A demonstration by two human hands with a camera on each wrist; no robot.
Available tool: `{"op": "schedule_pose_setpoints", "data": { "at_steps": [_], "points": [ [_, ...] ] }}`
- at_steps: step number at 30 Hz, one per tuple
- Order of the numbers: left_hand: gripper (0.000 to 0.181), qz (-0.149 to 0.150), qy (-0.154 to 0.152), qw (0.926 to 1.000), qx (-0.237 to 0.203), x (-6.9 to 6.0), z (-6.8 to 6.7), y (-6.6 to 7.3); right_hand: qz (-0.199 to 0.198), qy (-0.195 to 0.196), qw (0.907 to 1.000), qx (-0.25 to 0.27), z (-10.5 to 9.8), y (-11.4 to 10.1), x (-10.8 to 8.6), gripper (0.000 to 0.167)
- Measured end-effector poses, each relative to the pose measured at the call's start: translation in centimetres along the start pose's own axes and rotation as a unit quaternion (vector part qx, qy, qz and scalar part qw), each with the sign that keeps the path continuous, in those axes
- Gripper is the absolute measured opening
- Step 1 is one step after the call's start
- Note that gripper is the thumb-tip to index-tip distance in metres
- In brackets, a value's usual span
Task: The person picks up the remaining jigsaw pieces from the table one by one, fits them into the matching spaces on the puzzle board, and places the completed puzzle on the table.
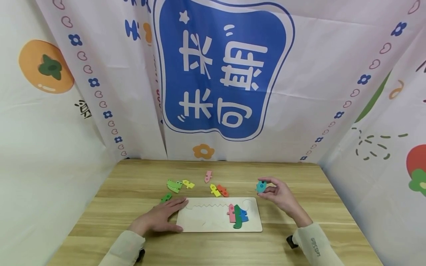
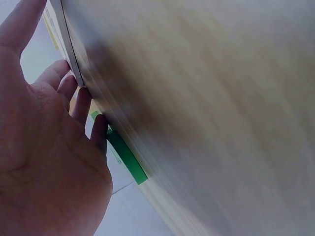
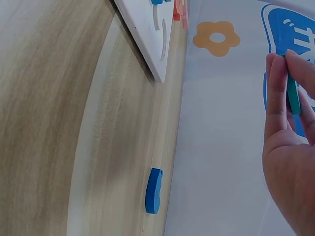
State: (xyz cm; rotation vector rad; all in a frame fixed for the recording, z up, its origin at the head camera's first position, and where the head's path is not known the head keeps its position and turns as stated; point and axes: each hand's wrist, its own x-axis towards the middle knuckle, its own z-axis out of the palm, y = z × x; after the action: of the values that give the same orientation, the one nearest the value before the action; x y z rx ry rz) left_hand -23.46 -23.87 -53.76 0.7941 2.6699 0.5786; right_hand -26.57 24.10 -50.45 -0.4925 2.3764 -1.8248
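Observation:
Between thumb and fingers my right hand [image 1: 281,195] pinches a teal puzzle piece [image 1: 261,186], raised beyond the right end of the pale wooden puzzle board [image 1: 206,220]. My left hand [image 1: 163,216] rests at the board's left edge, fingers spread along it. On the right part of the board lie a pink piece [image 1: 231,213], a dark green piece [image 1: 237,218] and a blue piece [image 1: 244,215], joined side by side. A green piece [image 1: 166,197] lies just past my left fingers; the left wrist view shows this green piece [image 2: 127,157] near the little finger.
Behind the board lie a light green crocodile head [image 1: 174,186], a yellow piece [image 1: 188,184], a pink piece [image 1: 208,176], another yellow piece [image 1: 215,190] and an orange-red piece [image 1: 222,191]. The right wrist view shows another blue piece [image 3: 153,191] on the table. Printed cloth [image 1: 133,92] hangs around.

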Motion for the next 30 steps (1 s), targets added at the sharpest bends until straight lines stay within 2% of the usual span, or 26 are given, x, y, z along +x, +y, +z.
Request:
{"op": "schedule_pose_setpoints", "data": {
  "at_steps": [7, 16, 21, 25, 30],
  "points": [
    [0.098, -0.005, -0.01, 0.9999, -0.005, -0.1, -0.1, 0.0, 0.004, -0.004, 0.9999, 0.01, 0.3, -0.1, 0.2, 0.058],
    [0.098, 0.006, 0.01, 0.9999, 0.001, -0.1, 0.3, -0.4, 0.039, 0.006, 0.9991, -0.016, 0.8, 0.3, 0.0, 0.058],
    [0.098, 0.006, 0.011, 0.9999, 0.001, -0.1, 0.3, -0.6, 0.033, 0.003, 0.9987, -0.039, 1.1, 0.5, -0.1, 0.056],
    [0.097, 0.001, 0.003, 1.0, 0.004, -0.1, 0.1, -0.5, 0.021, -0.01, 0.9972, -0.071, 1.5, 0.6, -0.2, 0.053],
    [0.099, -0.014, -0.012, 0.9998, 0.001, 0.0, -0.2, -0.1, 0.008, -0.046, 0.9929, -0.11, 2.0, 1.1, -0.3, 0.051]
  ]
}}
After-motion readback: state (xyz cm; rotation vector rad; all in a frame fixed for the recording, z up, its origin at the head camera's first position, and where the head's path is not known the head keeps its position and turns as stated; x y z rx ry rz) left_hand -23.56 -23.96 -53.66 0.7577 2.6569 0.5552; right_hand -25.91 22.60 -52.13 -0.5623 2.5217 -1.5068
